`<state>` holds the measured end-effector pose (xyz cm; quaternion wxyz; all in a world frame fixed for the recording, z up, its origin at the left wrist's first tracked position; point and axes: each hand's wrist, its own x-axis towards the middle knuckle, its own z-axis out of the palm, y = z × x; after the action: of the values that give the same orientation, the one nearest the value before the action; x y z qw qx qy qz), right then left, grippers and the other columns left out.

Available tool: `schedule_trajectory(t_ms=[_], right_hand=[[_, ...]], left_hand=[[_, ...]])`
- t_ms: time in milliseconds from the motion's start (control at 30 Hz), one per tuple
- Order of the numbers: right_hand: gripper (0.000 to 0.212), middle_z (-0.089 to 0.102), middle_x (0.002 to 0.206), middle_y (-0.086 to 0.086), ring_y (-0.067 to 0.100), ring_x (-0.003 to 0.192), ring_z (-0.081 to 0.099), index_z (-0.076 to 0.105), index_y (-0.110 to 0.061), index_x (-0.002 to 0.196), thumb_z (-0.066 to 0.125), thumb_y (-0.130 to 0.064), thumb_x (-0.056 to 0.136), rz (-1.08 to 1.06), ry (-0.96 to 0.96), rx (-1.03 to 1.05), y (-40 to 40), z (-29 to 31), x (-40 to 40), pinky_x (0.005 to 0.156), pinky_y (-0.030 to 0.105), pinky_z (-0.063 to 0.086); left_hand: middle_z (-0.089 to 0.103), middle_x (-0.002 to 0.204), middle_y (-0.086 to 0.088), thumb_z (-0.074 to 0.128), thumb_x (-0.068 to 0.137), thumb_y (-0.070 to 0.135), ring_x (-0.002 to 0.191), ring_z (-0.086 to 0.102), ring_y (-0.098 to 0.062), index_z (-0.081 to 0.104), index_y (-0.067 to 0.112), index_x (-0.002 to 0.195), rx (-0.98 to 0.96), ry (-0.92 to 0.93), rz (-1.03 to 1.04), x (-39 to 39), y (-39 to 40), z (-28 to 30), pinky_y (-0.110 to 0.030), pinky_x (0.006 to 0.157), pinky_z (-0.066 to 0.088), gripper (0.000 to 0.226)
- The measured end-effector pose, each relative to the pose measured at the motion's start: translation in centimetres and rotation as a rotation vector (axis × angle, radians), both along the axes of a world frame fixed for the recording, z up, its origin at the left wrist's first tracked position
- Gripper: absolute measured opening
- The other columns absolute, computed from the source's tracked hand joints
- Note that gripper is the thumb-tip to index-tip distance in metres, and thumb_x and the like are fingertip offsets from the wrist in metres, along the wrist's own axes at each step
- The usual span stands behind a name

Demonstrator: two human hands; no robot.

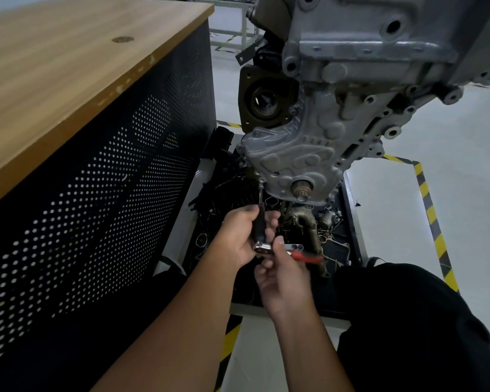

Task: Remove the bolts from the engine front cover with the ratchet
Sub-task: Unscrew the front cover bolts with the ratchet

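Note:
The grey engine front cover hangs in front of me, with the crank pulley hub near its lower edge. A long black extension runs from a bolt at the cover's lower left corner down to the ratchet. My left hand grips the black extension just above the chrome ratchet head. My right hand holds the ratchet near its head, thumb on top; its red handle points right.
A wooden-topped bench with a black perforated panel stands close on the left. Below the engine lies a tray of loose engine parts and an exhaust manifold. Yellow-black floor tape runs on the right. My dark-clothed knee is lower right.

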<state>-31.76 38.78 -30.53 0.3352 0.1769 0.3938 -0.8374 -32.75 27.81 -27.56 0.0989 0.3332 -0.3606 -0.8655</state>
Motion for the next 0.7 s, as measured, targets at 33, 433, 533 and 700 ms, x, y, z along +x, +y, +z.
schedule_trajectory(t_ms=[33,433,533,700], right_hand=[[0.012,0.078,0.088,0.006,0.007,0.05,0.053,0.075,-0.008,0.099,0.074,-0.019,0.094,-0.022,0.211,0.215,0.0,-0.2,-0.1,0.048,0.024,0.047],[0.029,0.07,0.079,0.012,0.012,0.05,0.059,0.07,-0.003,0.113,0.068,-0.029,0.098,0.071,-0.11,0.132,0.3,0.7,-0.4,0.046,0.025,0.05],[0.029,0.068,0.084,0.011,0.007,0.047,0.053,0.07,-0.005,0.116,0.067,-0.028,0.098,0.087,-0.144,0.046,0.1,1.0,0.0,0.044,0.022,0.046],[0.02,0.067,0.071,0.008,0.012,0.052,0.058,0.072,-0.004,0.1,0.073,-0.023,0.094,0.007,0.202,0.319,-0.1,0.4,0.3,0.049,0.028,0.049]], left_hand=[[0.072,0.079,-0.016,0.038,0.11,0.014,0.057,0.062,-0.019,0.052,0.003,0.118,-0.032,-0.036,0.011,-0.1,0.1,-0.1,-0.024,0.045,0.048,0.02],[0.073,0.082,-0.014,0.05,0.107,0.024,0.065,0.072,-0.02,0.066,-0.001,0.104,0.059,-0.066,-0.031,0.0,-0.1,-0.9,-0.031,0.056,0.061,0.029],[0.07,0.071,-0.009,0.047,0.108,0.028,0.054,0.066,-0.016,0.065,0.001,0.105,0.073,-0.101,-0.075,0.0,-0.7,-0.6,-0.026,0.049,0.056,0.032],[0.064,0.063,-0.007,0.05,0.107,0.023,0.048,0.056,-0.014,0.064,0.002,0.096,-0.061,-0.161,-0.024,-0.6,-0.5,-1.0,-0.024,0.046,0.048,0.027]])
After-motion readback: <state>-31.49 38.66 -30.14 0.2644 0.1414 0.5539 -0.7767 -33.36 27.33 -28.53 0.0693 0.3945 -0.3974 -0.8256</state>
